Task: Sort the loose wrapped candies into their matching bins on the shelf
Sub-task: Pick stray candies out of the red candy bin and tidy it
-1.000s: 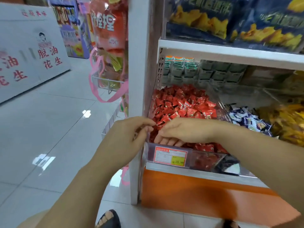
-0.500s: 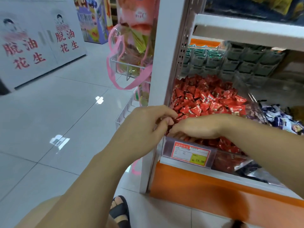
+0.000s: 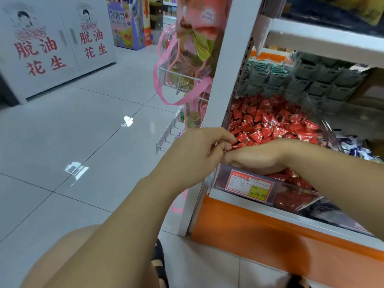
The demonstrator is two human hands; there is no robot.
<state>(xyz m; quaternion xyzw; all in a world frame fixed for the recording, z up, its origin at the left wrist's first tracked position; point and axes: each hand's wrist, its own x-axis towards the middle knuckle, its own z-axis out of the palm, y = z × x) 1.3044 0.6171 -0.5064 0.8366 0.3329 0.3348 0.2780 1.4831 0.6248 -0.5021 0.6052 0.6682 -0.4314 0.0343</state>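
Crinkly red triangular candies (image 3: 270, 125) heaped in clear plastic bin (image 3: 295, 196)

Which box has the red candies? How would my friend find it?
Find the tall white metal shelf post; just right of it, above the orange base panel, sits a clear plastic bin. It is heaped with shiny red wrapped candies and wears a red-and-yellow price label in front, while its neighbour holds blue-and-white wrapped candies.

Right hand (image 3: 256, 156) fingers mostly hidden; price tag (image 3: 249, 185) blurred.
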